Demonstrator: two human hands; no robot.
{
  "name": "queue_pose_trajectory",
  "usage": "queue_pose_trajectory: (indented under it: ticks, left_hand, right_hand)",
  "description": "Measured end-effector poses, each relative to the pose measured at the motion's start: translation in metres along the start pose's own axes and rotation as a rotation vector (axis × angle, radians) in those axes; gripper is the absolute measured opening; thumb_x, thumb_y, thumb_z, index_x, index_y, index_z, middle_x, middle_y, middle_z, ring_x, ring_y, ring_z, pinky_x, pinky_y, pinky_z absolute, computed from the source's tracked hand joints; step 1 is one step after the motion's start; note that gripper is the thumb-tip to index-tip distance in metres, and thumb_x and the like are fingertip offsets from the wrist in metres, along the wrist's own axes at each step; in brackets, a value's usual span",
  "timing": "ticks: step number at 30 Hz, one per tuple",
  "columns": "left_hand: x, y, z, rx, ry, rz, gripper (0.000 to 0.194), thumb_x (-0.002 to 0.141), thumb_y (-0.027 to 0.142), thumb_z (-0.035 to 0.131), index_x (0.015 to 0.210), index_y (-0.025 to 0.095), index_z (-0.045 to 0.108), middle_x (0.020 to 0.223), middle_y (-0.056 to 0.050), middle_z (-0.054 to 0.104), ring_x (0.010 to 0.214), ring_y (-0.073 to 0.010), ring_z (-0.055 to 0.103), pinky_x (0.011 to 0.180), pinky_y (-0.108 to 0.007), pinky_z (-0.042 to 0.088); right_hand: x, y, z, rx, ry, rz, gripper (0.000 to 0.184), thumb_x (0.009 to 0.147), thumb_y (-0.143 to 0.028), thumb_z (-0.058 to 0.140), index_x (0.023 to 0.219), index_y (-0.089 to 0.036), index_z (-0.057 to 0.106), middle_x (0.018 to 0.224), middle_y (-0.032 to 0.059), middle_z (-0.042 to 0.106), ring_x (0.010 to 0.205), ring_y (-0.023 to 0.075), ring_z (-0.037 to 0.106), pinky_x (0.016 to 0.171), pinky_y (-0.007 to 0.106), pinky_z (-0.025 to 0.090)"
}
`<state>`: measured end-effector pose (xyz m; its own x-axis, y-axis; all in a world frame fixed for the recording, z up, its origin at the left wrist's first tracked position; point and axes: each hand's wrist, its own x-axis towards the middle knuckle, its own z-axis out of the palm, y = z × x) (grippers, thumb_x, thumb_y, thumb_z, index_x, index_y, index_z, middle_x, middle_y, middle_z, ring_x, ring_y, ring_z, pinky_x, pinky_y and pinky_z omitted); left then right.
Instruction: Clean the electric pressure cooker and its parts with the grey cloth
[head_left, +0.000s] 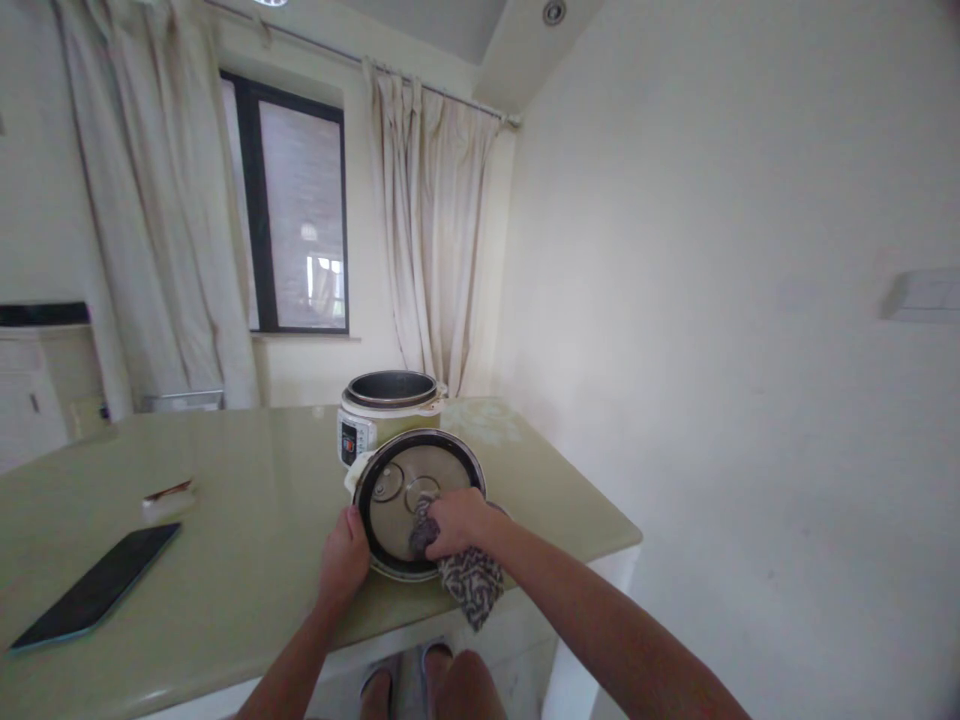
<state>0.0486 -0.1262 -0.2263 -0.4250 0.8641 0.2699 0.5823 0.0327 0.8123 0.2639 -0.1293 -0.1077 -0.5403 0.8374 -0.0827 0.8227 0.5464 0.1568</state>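
A round cooker lid point(409, 482) stands tilted on its edge on the pale green table point(247, 520), its metal inner face toward me. My left hand point(343, 558) grips the lid's lower left rim. My right hand point(454, 522) is closed on a dark patterned cloth point(469, 580) and presses it against the lid's inner face; the cloth's loose end hangs below my wrist. Right behind the lid sits the open cream-coloured pressure cooker point(386, 410) with its control panel facing left.
A dark tablet point(97, 590) lies flat near the table's left front edge, with a small white object point(169, 500) behind it. A white wall runs close along the right. Curtains and a window are at the back. My feet show below the table edge.
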Motion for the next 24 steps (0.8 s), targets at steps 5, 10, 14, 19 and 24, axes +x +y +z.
queue_pose_trajectory:
  ticks: [5, 10, 14, 19, 24]
  left_hand:
    - [0.0, 0.003, 0.0, 0.029, -0.004, -0.004, 0.037, 0.107, 0.039, 0.024, 0.083, 0.026, 0.049, 0.088, -0.013, 0.069, 0.088, -0.0294, 0.07, 0.079, -0.039, 0.053]
    - [0.001, 0.005, -0.001, 0.042, -0.022, -0.039, 0.04, 0.107, 0.035, 0.025, 0.086, 0.023, 0.056, 0.092, -0.015, 0.072, 0.094, -0.0305, 0.072, 0.084, -0.04, 0.055]
    - [0.002, 0.001, -0.002, 0.058, -0.044, -0.035, 0.044, 0.106, 0.034, 0.025, 0.086, 0.021, 0.061, 0.094, -0.018, 0.073, 0.097, -0.031, 0.073, 0.086, -0.04, 0.055]
    - [0.003, -0.005, -0.001, 0.07, -0.01, -0.022, 0.047, 0.107, 0.036, 0.022, 0.089, 0.02, 0.062, 0.099, -0.02, 0.075, 0.099, -0.0329, 0.073, 0.088, -0.043, 0.056]
    - [0.004, -0.005, 0.003, -0.002, 0.01, -0.017, 0.047, 0.106, 0.042, 0.023, 0.087, 0.023, 0.061, 0.095, -0.017, 0.075, 0.098, -0.0323, 0.074, 0.088, -0.043, 0.057]
  right_hand:
    - [0.001, -0.006, 0.011, 0.006, 0.052, -0.089, 0.052, 0.082, -0.06, 0.07, 0.117, -0.022, 0.08, 0.118, 0.0156, 0.08, 0.108, 0.0365, 0.077, 0.086, 0.048, 0.064]
    - [0.014, -0.03, 0.021, 0.078, 0.124, -0.101, 0.052, 0.085, -0.059, 0.068, 0.117, -0.02, 0.078, 0.118, 0.0163, 0.077, 0.108, 0.037, 0.075, 0.088, 0.051, 0.064]
    - [0.03, -0.064, 0.032, 0.148, 0.303, 0.033, 0.052, 0.09, -0.057, 0.065, 0.123, -0.017, 0.073, 0.127, 0.0196, 0.071, 0.118, 0.0373, 0.068, 0.089, 0.051, 0.062]
    - [0.049, -0.038, 0.007, -0.005, 0.369, -0.028, 0.044, 0.094, -0.05, 0.069, 0.125, -0.019, 0.07, 0.134, 0.0177, 0.067, 0.124, 0.0328, 0.062, 0.097, 0.046, 0.058]
    - [0.053, 0.029, -0.026, -0.054, 0.326, 0.189, 0.037, 0.095, -0.035, 0.067, 0.125, -0.013, 0.073, 0.132, 0.0255, 0.068, 0.125, 0.0373, 0.064, 0.098, 0.05, 0.056]
